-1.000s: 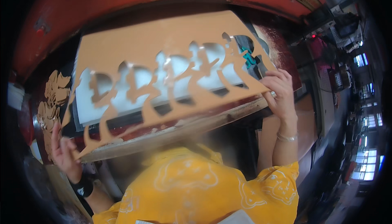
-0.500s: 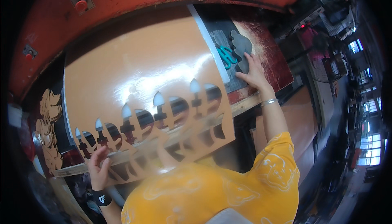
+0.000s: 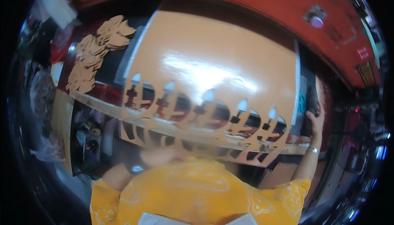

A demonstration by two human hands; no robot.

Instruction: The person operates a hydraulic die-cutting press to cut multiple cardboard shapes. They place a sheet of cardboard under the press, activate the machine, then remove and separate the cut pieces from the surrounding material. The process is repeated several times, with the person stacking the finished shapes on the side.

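Observation:
A glossy tan sheet (image 3: 221, 36) lies on the worktable. A row of curved cut-outs runs along its near part, and its near edge hangs over the wooden table edge. My left hand (image 3: 162, 156) is smeared by motion in front of my body, close to that hanging edge; its fingers cannot be made out. To the right of the sheet, my right hand (image 3: 316, 121) has thumb and fingers apart, against a dark grey curved piece (image 3: 312, 100) that shows only in part. Next to it, a teal shape (image 3: 301, 102) lies by the sheet's right edge.
Stacks of tan cut pieces (image 3: 88, 58) sit at the table's left. A red machine body (image 3: 271, 11) with a round button (image 3: 316, 21) spans the far side. The wooden table edge (image 3: 98, 106) runs along the front. Plastic bags (image 3: 43, 89) hang at far left.
The view has swung left, so the sheet and the tan stacks appear further right. My left hand has moved from the sheet's near left corner toward my body. My right hand stays by the grey piece.

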